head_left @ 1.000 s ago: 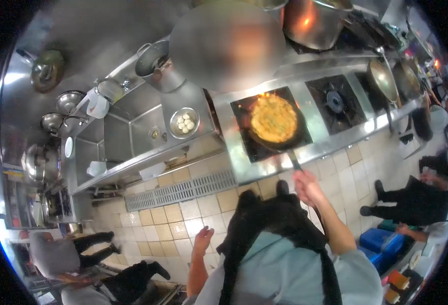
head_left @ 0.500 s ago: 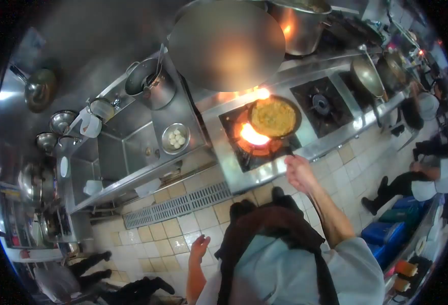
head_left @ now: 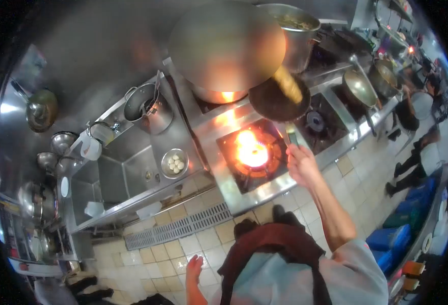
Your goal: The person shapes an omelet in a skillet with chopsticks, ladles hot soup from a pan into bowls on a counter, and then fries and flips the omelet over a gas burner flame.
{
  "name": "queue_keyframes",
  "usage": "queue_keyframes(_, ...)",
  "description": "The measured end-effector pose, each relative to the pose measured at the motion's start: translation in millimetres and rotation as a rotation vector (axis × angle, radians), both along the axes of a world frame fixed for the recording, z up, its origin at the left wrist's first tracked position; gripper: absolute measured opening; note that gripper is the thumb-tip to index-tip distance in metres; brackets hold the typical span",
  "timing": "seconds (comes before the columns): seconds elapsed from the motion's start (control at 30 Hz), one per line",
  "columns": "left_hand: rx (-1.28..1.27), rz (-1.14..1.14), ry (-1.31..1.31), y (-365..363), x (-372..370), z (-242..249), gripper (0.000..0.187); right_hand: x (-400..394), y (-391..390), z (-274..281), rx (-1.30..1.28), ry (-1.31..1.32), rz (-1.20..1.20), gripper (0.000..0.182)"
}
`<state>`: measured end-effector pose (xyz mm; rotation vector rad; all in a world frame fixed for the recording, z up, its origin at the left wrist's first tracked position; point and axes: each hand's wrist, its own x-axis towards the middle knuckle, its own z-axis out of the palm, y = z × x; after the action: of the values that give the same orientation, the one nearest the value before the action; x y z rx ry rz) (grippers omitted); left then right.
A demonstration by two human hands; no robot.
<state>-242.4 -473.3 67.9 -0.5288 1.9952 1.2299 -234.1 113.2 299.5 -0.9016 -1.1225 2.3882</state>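
My right hand (head_left: 302,163) is closed around the green-wrapped handle of a dark frying pan (head_left: 269,104), which is raised above the stove. A yellow, flat omelette-like food (head_left: 288,85) is in the air over the pan, seen nearly edge-on and tilted. Orange flames (head_left: 252,148) burn on the burner to the left of and below the pan. Low at my left side, away from the stove, my left hand (head_left: 194,265) holds nothing; its fingers look slightly apart.
An unlit burner (head_left: 314,121) is right of the flames. Tall pots and more pans line the stove. Left are a sink (head_left: 113,178), a pot (head_left: 155,114) and a bowl of white pieces (head_left: 174,173). People's legs show at both sides; blue bins (head_left: 389,239) stand right.
My right hand has lifted the pan up and away from the flames. The food has left the pan's surface and turned nearly on edge. The burner flames are now more exposed.
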Motion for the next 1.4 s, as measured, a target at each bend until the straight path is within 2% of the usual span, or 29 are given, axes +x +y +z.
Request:
queue_keyframes(0.2,-0.010,-0.045,-0.036,10,5,2,0.070,41,-37,-57,-0.152,-0.121,0.022,0.017)
queue_keyframes(0.33,-0.040,-0.049,-0.093,21,26,22,0.075,73,-55,-70,-0.264,-0.183,0.059,0.020)
queue_keyframes(0.4,-0.045,-0.040,-0.065,1,40,1,0.075,97,-61,-77,-0.173,-0.197,0.110,0.023)
queue_keyframes(0.5,-0.038,0.032,-0.097,1,50,-1,0.074,115,-62,-77,-0.241,-0.250,0.214,0.021)
queue_keyframes(0.57,-0.117,-0.105,-0.077,7,45,4,0.072,89,-67,-81,-0.254,-0.261,0.230,0.021)
queue_keyframes(0.6,-0.119,-0.100,-0.079,11,43,5,0.072,76,-64,-86,-0.256,-0.263,0.231,0.020)
queue_keyframes(0.67,0.024,0.029,-0.010,13,36,5,0.068,58,-62,-112,-0.237,-0.229,0.262,0.018)
queue_keyframes(0.8,-0.037,0.112,0.041,15,38,32,0.066,33,-63,-131,-0.210,-0.218,0.271,0.016)
queue_keyframes(0.93,-0.074,0.063,0.035,-20,69,20,0.067,30,-61,-158,-0.229,-0.203,0.300,0.016)
queue_keyframes(1.07,0.055,0.176,-0.059,-43,105,9,0.070,38,-65,-169,-0.226,-0.202,0.312,0.016)
queue_keyframes(1.2,0.162,0.183,-0.116,-53,110,-9,0.073,44,-64,-175,-0.189,-0.249,0.342,0.020)
queue_keyframes(1.3,0.188,0.194,-0.105,-35,85,-2,0.074,42,-66,-173,-0.111,-0.259,0.334,0.026)
queue_keyframes(1.37,0.069,0.035,-0.049,-33,67,-10,0.072,47,-59,-178,-0.004,-0.243,0.384,0.041)
queue_keyframes(1.4,0.073,0.036,-0.048,-30,60,-12,0.072,53,-56,-181,0.001,-0.244,0.384,0.041)
